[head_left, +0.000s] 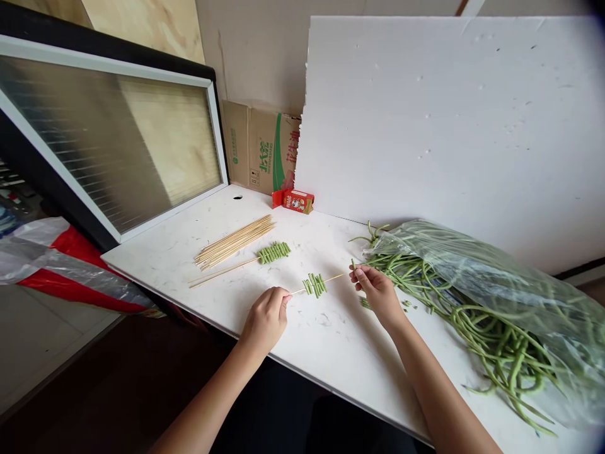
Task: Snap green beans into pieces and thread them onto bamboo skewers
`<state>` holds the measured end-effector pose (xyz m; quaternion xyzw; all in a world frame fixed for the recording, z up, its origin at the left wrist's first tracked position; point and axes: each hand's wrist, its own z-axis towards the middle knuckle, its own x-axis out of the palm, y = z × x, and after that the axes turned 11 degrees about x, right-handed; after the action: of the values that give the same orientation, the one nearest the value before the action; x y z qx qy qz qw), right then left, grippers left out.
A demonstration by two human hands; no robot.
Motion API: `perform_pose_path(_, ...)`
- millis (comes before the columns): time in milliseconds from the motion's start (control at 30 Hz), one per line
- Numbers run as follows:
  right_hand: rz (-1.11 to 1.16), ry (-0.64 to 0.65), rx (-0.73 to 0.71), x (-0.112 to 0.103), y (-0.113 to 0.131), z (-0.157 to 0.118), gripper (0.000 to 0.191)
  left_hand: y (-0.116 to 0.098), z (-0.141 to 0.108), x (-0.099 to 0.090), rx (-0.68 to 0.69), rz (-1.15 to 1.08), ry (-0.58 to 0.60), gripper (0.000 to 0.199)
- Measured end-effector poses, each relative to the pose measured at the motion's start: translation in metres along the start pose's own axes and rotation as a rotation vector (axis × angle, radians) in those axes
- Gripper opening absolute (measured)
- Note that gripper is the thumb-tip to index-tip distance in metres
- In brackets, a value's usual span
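My left hand is closed around the blunt end of a bamboo skewer. Several short pieces of green bean are threaded crosswise along its middle, and its pointed tip sticks out to the right. Just past that tip, my right hand pinches one cut bean piece between thumb and fingers, apart from the skewer. More cut pieces lie partly hidden under my right hand. Behind my hands, a filled bean skewer rests on the table, beside a bundle of bare bamboo skewers.
Long green beans spill from a clear plastic bag on the right of the white table. A small red box stands at the back before a cardboard carton. A white board and a framed glass panel border the table.
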<state>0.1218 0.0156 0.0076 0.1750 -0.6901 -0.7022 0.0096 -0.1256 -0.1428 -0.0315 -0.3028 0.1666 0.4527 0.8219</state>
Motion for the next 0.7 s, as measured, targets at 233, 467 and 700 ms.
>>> perform_pose_path(233,0.113,0.132,0.146,0.01,-0.006,-0.004,0.048,0.002,-0.002,0.0,0.0,0.016,0.005,0.015)
perform_pose_path(467,0.248,0.195,0.205,0.013,-0.004,-0.007,0.046,0.002,-0.003,0.001,0.0,0.026,0.013,0.014)
perform_pose_path(700,0.277,0.189,0.214,0.015,-0.003,-0.007,0.045,0.002,-0.002,0.001,0.004,0.026,0.01,0.014)
